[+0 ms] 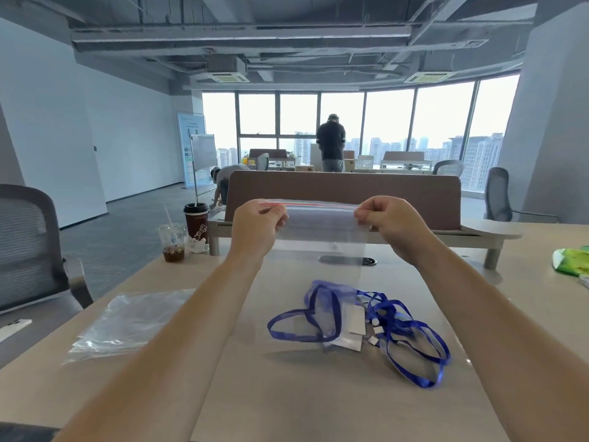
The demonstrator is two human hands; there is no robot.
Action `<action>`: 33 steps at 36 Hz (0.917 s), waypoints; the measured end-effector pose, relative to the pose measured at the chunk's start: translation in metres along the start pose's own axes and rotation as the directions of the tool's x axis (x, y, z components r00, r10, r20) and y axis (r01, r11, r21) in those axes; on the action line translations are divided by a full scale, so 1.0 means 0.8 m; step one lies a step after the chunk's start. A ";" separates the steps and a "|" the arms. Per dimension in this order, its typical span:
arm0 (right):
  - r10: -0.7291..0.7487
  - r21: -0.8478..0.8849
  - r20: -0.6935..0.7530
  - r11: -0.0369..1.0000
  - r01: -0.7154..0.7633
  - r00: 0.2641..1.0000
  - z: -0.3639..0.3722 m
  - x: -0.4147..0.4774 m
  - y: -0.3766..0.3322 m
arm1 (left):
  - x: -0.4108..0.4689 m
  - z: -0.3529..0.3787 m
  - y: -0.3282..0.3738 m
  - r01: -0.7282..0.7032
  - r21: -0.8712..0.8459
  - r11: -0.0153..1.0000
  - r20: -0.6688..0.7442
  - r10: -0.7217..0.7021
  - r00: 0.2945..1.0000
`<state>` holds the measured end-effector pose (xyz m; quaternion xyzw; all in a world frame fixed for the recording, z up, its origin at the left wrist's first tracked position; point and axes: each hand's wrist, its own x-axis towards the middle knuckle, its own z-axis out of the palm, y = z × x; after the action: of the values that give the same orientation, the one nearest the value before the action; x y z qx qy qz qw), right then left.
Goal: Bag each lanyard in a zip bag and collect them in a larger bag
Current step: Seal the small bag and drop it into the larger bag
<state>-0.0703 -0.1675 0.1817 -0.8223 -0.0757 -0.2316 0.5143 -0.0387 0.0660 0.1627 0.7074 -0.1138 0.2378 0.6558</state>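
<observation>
head view. holds a clear zip bag (pixel 318 237) up above the heap of blue lanyards (pixel 392 327) on the table (pixel 318 409). pinches the left end of its red-lined top strip with the left hand (pixel 256 229), the right end with the right hand (pixel 390 223), fingers curled on the plastic. lets the lower part hang down to the heap; cannot tell whether the nearest loop sits inside or behind it. left of the heap, a flat stack of clear bags (pixel 127 323); farther left and back, a dark cup (pixel 196 223) and a clear cup (pixel 171 242); far right, a green packet (pixel 570 260).
</observation>
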 end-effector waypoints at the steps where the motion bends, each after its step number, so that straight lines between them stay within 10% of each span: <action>1: 0.019 0.064 -0.014 0.998 -0.018 1.000 -0.004 -0.001 -0.002 | 0.000 0.003 0.004 -0.003 -0.016 1.000 0.012 0.004 1.000; 17: 0.108 0.060 -0.359 0.994 -0.093 0.927 -0.165 -0.073 0.009 | -0.044 0.136 0.043 -0.010 -0.234 0.972 0.271 0.075 0.960; 33: 0.156 -0.070 -0.620 0.965 -0.251 0.769 -0.329 -0.156 0.072 | -0.117 0.320 0.057 -0.068 -0.093 0.993 0.487 0.105 0.867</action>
<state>-0.2397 -0.4116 0.1737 -0.7429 0.2011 -0.4317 0.4704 -0.0928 -0.2045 0.1507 0.7144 -0.3168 0.0750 0.6194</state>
